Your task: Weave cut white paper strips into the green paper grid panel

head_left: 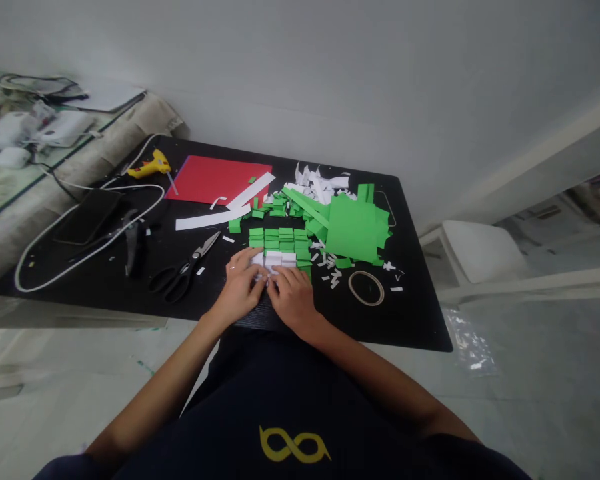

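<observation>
The person's left hand point(243, 283) and right hand point(293, 300) are close together at the near edge of the black table point(330, 323), with their thumbs near each other. The fingers of both rest on white folded paper pieces point(281, 259), but I cannot tell if they are clamped on a piece or only press from above, because the hands cover this part. These white pieces lie in the middle of the near side, just in front of the rows of green folded pieces point(279, 237). Black-handled scissors point(185, 270) lie to the left with the blades slightly apart. To the right there are green sheets point(353, 227) and, nearer to the person, a ring-shaped roll point(370, 304). Farther back, a red sheet point(215, 180) lies flat, and beside it is a yellow glue gun point(153, 165).
</observation>
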A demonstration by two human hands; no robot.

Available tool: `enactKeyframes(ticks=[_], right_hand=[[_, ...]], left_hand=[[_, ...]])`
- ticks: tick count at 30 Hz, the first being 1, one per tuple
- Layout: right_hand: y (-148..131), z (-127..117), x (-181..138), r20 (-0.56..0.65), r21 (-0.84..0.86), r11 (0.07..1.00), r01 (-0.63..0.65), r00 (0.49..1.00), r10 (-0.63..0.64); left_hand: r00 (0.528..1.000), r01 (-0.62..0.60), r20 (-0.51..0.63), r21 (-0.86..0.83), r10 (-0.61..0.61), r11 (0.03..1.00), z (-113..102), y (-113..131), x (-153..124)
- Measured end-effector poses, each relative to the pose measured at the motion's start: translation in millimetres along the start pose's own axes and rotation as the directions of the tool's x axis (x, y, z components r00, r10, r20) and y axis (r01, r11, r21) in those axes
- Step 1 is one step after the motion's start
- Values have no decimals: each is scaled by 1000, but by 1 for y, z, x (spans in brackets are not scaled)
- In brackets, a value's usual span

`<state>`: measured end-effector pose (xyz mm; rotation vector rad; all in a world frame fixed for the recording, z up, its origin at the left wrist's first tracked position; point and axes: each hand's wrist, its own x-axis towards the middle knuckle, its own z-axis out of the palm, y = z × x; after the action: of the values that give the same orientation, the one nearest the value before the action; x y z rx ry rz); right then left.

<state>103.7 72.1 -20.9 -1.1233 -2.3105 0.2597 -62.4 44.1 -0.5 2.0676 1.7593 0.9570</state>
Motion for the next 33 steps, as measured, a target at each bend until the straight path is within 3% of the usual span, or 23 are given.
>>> enactKeyframes(ticks=[33], right_hand=[[-3, 1, 3, -11, -6, 1000, 15, 1000, -15]], left_hand=[[1000, -23, 4, -7, 23, 1000, 1, -2, -1]])
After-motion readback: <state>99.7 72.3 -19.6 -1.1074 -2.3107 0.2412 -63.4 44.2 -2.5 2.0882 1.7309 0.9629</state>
